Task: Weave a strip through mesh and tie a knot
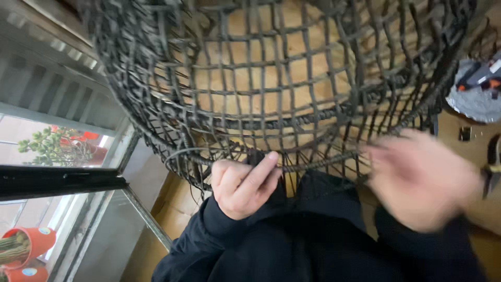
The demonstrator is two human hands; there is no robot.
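Woven dark lattice basket (282,78) overhead, resting on wooden surface (271,31) — most of grid filled. Left hand (242,185) pinched shut on a strand at the lower rim (313,159). Right hand (420,180) blurred beside rim — grip cannot be told. Lower edge apparently unfinished.

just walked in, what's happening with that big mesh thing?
A person in dark sleeves is working on a large dark woven wicker basket frame, seen from above over a wooden floor. The left hand pinches a strand at the frame's lower rim. The right hand is blurred by motion near the same rim, so its grip cannot be judged. Tools lie on the floor at right, including what looks like pliers. Potted plants show outside the window at left.
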